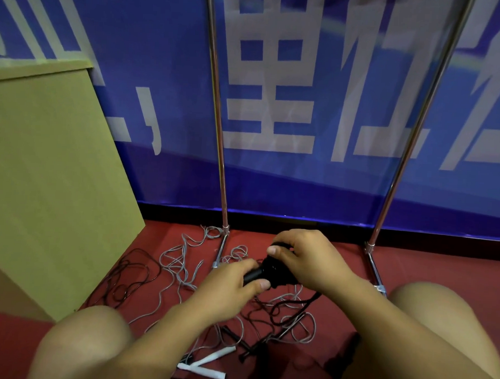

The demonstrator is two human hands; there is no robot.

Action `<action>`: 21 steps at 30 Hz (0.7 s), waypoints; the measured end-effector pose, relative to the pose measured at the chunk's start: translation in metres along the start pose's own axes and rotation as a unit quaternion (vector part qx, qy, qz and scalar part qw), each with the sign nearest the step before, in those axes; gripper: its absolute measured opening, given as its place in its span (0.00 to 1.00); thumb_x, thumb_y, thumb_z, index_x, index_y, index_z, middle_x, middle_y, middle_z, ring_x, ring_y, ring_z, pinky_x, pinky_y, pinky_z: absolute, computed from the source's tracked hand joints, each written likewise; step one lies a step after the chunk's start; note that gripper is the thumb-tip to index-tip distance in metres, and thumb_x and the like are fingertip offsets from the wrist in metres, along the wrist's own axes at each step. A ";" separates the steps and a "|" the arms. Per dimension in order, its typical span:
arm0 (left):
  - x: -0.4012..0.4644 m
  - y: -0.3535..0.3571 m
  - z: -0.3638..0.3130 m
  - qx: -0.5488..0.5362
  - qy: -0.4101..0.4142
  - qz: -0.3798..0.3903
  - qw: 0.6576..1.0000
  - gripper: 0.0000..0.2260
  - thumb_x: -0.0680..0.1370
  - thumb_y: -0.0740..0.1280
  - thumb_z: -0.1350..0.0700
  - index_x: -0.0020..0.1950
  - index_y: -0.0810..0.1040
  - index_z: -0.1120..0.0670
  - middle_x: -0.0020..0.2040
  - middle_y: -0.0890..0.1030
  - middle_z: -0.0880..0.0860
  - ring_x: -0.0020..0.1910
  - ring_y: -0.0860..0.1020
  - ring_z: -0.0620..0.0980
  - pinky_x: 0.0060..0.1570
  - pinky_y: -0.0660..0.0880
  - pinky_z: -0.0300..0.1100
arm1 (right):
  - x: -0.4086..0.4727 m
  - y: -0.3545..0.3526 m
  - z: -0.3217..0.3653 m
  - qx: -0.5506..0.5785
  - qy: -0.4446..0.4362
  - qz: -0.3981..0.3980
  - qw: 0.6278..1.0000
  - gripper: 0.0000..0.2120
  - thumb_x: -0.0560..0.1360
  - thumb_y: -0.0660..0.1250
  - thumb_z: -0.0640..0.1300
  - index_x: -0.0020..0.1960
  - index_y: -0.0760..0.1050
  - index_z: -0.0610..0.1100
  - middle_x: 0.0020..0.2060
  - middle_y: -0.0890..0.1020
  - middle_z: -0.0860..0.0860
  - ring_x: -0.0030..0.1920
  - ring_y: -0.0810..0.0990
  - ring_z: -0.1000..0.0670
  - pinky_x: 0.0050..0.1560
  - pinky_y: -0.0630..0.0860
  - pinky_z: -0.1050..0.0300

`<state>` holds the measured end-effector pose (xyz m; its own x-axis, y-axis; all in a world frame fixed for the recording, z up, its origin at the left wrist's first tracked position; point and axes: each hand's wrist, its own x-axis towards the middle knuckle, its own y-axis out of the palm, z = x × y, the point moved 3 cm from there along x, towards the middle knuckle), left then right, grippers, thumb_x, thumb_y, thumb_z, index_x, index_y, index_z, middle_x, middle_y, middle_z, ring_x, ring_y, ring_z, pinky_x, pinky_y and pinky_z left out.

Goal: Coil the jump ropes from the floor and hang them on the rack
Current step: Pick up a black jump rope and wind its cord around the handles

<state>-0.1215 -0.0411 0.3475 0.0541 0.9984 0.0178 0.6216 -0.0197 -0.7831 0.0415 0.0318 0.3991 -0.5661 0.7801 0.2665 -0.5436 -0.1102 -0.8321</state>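
Cardboard box far left, on the red floor. Loose black rope beside it, then tangled grey rope. Left hand curls round a black handle. Right hand clamps fingers over the wound black rope bundle, held between the hands just above the floor. Rack uprights stand behind. White handles lie near the knees.

Red carpet-ish floor runs up to a dark baseboard strip, a big blue banner with huge white characters covers the whole back wall, and a tall plain cardboard box sits on the left.
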 end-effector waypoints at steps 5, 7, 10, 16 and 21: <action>-0.004 0.000 -0.003 0.040 0.048 0.013 0.998 0.08 0.78 0.67 0.41 0.49 0.76 0.44 0.31 0.73 0.44 0.31 0.72 0.41 0.33 0.65 0.40 | -0.001 -0.001 -0.004 -0.028 0.019 0.002 0.999 0.11 0.74 0.69 0.60 0.48 0.81 0.54 0.44 0.84 0.56 0.46 0.81 0.55 0.47 0.78 0.52; -0.005 -0.002 -0.004 0.038 0.062 0.003 0.997 0.09 0.78 0.66 0.41 0.50 0.76 0.46 0.31 0.74 0.45 0.32 0.72 0.43 0.34 0.67 0.42 | 0.001 -0.004 -0.007 0.009 0.044 0.001 0.999 0.08 0.72 0.72 0.58 0.45 0.81 0.54 0.42 0.84 0.57 0.43 0.80 0.58 0.47 0.78 0.53; -0.006 -0.004 -0.007 0.013 0.082 -0.008 0.997 0.10 0.79 0.66 0.42 0.49 0.76 0.49 0.34 0.76 0.50 0.33 0.73 0.47 0.35 0.68 0.44 | 0.004 -0.009 -0.009 0.047 0.074 -0.013 0.996 0.06 0.70 0.75 0.54 0.42 0.81 0.53 0.39 0.83 0.58 0.41 0.80 0.60 0.45 0.78 0.57; -0.017 -0.003 -0.018 -0.022 0.112 0.019 0.993 0.08 0.80 0.67 0.47 0.51 0.79 0.50 0.31 0.75 0.38 0.30 0.72 0.40 0.32 0.63 0.32 | 0.007 -0.021 -0.010 0.062 0.096 -0.013 0.993 0.09 0.66 0.79 0.53 0.42 0.82 0.51 0.35 0.81 0.57 0.37 0.78 0.61 0.36 0.71 0.71; -0.020 -0.012 -0.025 -0.161 0.122 0.048 0.978 0.11 0.80 0.67 0.46 0.50 0.80 0.54 0.34 0.73 0.42 0.32 0.70 0.39 0.35 0.66 0.36 | 0.010 -0.028 -0.019 0.123 0.132 -0.009 0.984 0.16 0.61 0.80 0.58 0.38 0.81 0.48 0.29 0.78 0.54 0.28 0.74 0.59 0.31 0.70 0.67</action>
<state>-0.1109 -0.0621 0.3722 0.2852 0.9493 0.1324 0.8162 -0.1681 -0.5528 0.0627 0.0547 0.4159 -0.3925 0.9122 0.1178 -0.7038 -0.2154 -0.6769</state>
